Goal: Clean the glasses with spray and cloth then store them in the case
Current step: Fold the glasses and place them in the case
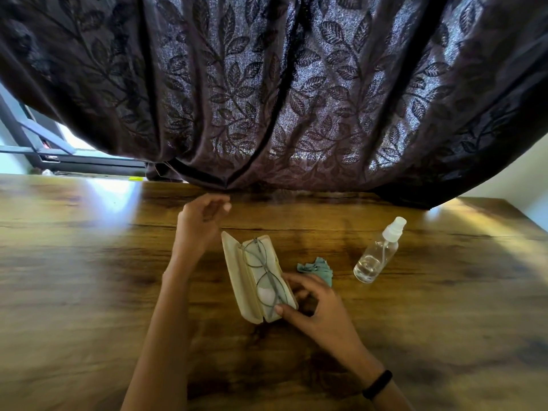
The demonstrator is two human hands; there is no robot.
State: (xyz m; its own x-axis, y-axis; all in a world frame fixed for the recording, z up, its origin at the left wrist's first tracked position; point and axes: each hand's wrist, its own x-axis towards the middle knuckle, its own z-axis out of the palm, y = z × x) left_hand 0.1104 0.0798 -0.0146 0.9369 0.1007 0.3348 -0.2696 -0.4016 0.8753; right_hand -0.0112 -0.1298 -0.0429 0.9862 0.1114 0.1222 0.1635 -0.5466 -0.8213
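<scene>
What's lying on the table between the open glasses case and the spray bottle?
A crumpled teal cloth, nearer the case than the spray bottle, seen in the head view.

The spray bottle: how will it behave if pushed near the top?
The spray bottle is tall and narrow, so it would probably tip rather than slide. Only a little liquid shows at its bottom, so it is likely light.
</scene>
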